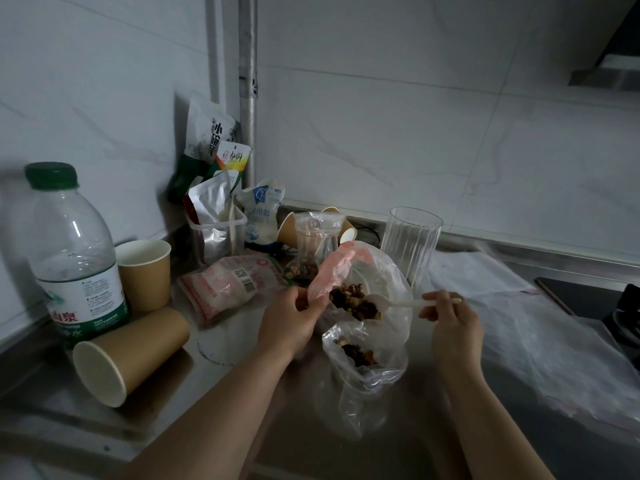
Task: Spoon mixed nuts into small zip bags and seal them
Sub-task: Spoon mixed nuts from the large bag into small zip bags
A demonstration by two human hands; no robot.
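Note:
My left hand (294, 320) pinches the pink-printed rim of a large clear plastic bag (384, 271) that holds the mixed nuts (353, 299). My right hand (450, 320) pinches the handle of a white plastic spoon (398, 302), whose bowl lies among the nuts. In front of the large bag stands a small clear bag (363, 368), mouth open, with some nuts at its bottom. Behind, another small zip bag (313, 244) with nuts in it stands upright.
A big water bottle (72, 258) and two brown paper cups, one upright (145, 271) and one lying on its side (128, 355), crowd the left. Snack packets (228, 282) and a container sit at the back corner. A clear glass (410, 244) stands behind; plastic sheeting (519, 323) covers the right.

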